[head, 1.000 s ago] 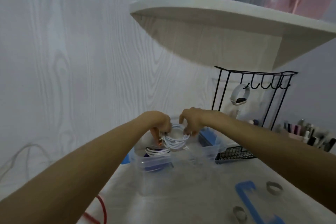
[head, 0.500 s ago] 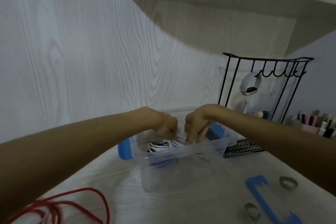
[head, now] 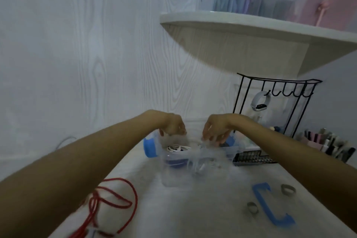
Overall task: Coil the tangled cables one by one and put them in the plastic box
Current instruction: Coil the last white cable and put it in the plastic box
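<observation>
A clear plastic box [head: 173,177] with blue side latches stands in the middle of the white table. A coiled white cable [head: 177,148] lies inside it at the left, and another white cable [head: 200,166] shows through the front wall. My left hand [head: 173,126] hovers over the box's left rim, fingers loosely curled, holding nothing. My right hand [head: 214,129] hangs over the right part of the box with fingers spread downward, also holding nothing. A tangled red cable [head: 114,203] lies on the table at the near left.
A black wire rack [head: 270,98] with hooks and a hanging white wristband stands behind the box at right. A blue clip [head: 270,205] and two grey rings lie at the near right. A shelf [head: 251,31] overhangs the table. Pens and small tools sit at far right.
Both hands held a white cable coil, lowered it into the box, let go, and have now lifted above the rim. The camera tilted, bringing the red cable more into view.
</observation>
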